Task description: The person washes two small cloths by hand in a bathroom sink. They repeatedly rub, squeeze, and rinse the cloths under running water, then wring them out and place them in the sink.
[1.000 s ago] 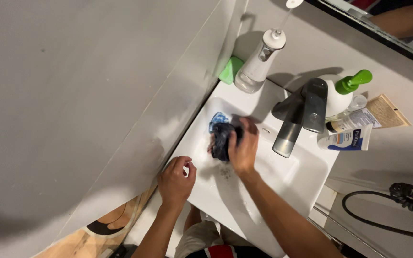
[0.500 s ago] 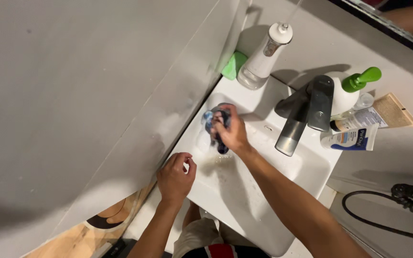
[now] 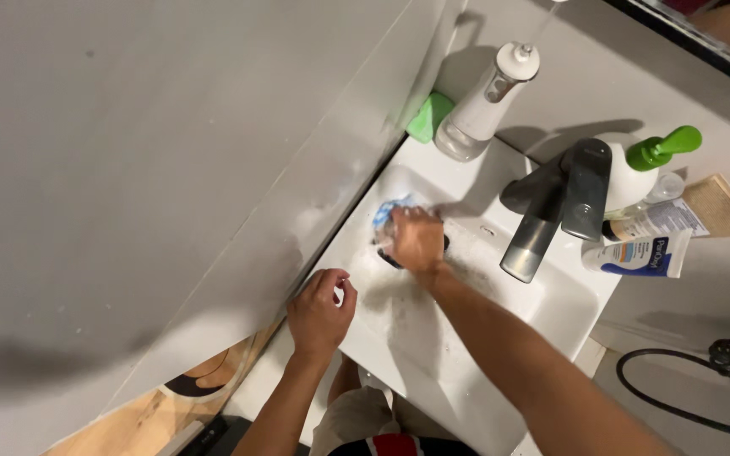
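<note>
The cloth (image 3: 392, 213) lies inside the white sink (image 3: 551, 317), at the far left corner of the basin, and my right hand (image 3: 416, 239) covers most of it. Only a blue and white edge shows above my knuckles and a dark part shows below my palm. My right hand is closed down on the cloth and presses it against the basin wall. I judge the cloth to be soft, light and wet, so it will fold and slide easily on the smooth ceramic; it is better to bunch it in the whole palm than to pinch one corner.

My left hand (image 3: 321, 314) rests on the near left rim of the sink with the fingers curled together, and it holds nothing that I can see.

Just right of my right hand stands the grey faucet (image 3: 555, 211). Behind it there is a white pump bottle with a green top (image 3: 648, 165), and beside it lies a white and blue tube (image 3: 638, 254). At the back left corner stand a white device with a clear tank (image 3: 485, 105) and a green object (image 3: 429, 117) against the wall.
</note>
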